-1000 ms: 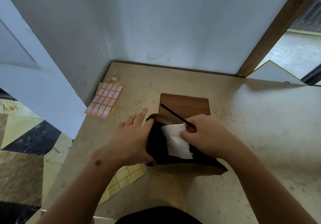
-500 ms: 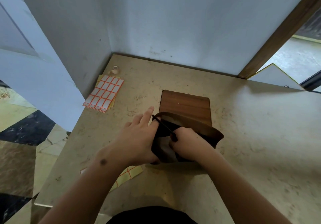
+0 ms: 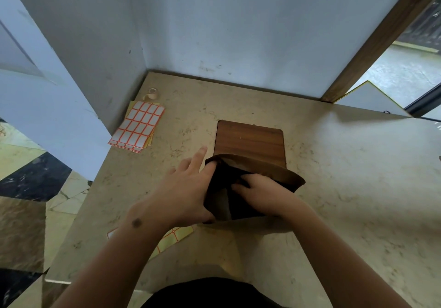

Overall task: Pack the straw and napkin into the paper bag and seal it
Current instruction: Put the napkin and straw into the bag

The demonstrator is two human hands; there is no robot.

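Note:
A brown paper bag (image 3: 290, 178) stands open on the marble table (image 3: 362, 188), its mouth facing me. My left hand (image 3: 181, 193) holds the bag's left side, thumb hooked over the rim and fingers stretched along the outside. My right hand (image 3: 262, 196) reaches down into the mouth, its fingers sunk in the dark interior. The straw and the napkin are out of sight, hidden inside the bag or under my right hand.
A wooden board (image 3: 250, 140) lies just behind the bag. A stack of red-edged label sheets (image 3: 138, 126) and a small tape roll (image 3: 151, 94) sit at the far left by the wall. A yellow label sheet (image 3: 177, 235) lies under my left wrist.
My right hand pushed the white napkin and black straw down into the bag. Both were visible earlier and are now hidden. My left hand has kept its hold on the bag's edge.

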